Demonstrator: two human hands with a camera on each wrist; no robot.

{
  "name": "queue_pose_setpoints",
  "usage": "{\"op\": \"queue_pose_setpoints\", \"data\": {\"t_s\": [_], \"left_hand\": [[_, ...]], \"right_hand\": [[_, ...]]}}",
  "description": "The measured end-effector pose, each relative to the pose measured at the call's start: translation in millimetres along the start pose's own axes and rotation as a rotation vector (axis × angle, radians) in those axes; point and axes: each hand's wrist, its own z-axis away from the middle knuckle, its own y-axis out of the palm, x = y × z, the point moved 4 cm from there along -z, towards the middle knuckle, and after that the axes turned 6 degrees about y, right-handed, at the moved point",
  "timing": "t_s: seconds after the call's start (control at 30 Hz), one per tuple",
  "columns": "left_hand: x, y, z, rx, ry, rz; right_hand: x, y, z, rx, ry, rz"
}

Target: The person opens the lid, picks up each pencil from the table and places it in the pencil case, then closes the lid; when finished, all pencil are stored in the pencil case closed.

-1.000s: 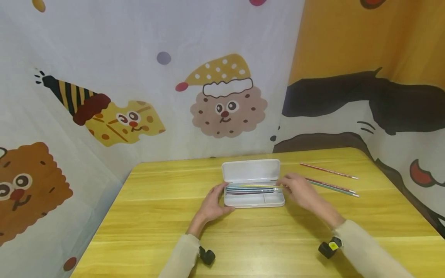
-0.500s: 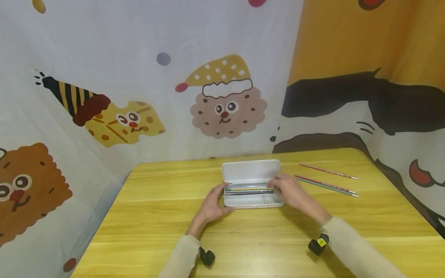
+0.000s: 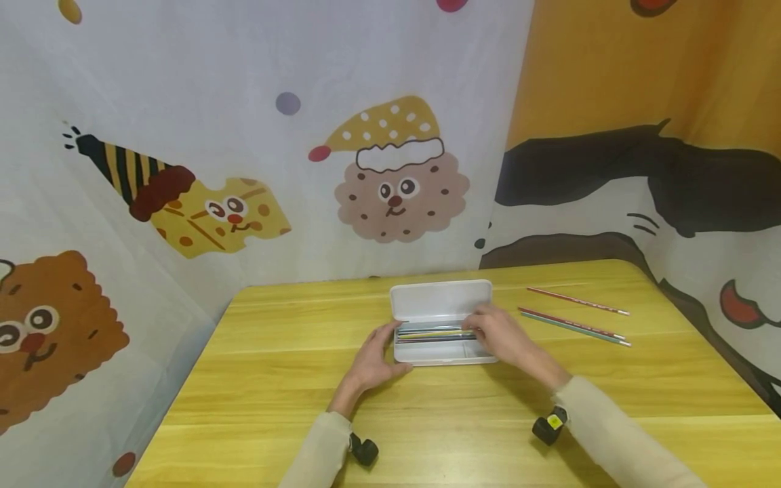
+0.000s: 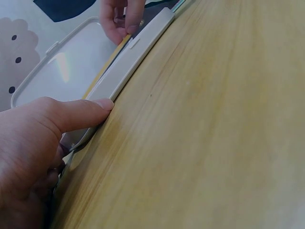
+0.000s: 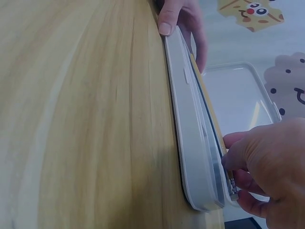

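Observation:
A white pencil case lies on the table with its lid raised at the back. Several pencils lie lengthwise in its rear section. My right hand pinches a yellow pencil near its end, over the right part of the case; the pencil lies along the case just above the rim in the right wrist view. My left hand grips the left end of the case, its thumb on the front edge and its fingers behind the end.
To the right of the case lie a red pencil and, nearer, a second red pencil beside a green pencil. The wooden table ends at a cartoon-printed curtain behind the case.
My right hand has moved left over the case, carrying the yellow pencil in above the other pencils. The green and red pencils on the right came into fuller view. My left hand stayed put.

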Motion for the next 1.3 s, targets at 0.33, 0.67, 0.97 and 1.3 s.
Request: {"op": "queue_pose_setpoints", "data": {"t_s": [0.33,0.67,0.97,1.3], "left_hand": [[0.1,0.9,0.2,0.009,-0.031,-0.010],[0.5,0.6,-0.3,0.014,-0.040,-0.014],[0.2,1.4,-1.0,0.009,-0.036,-0.007],[-0.1,1.2,-0.2,0.012,-0.042,-0.001]], "right_hand": [[0,6,-2,-0.008,0.000,-0.005],[-1,10,-3,0.036,0.026,-0.021],[-19,-12,8,-0.002,0.104,-0.061],[-74,-54,64,-0.103,0.231,-0.030]]}}
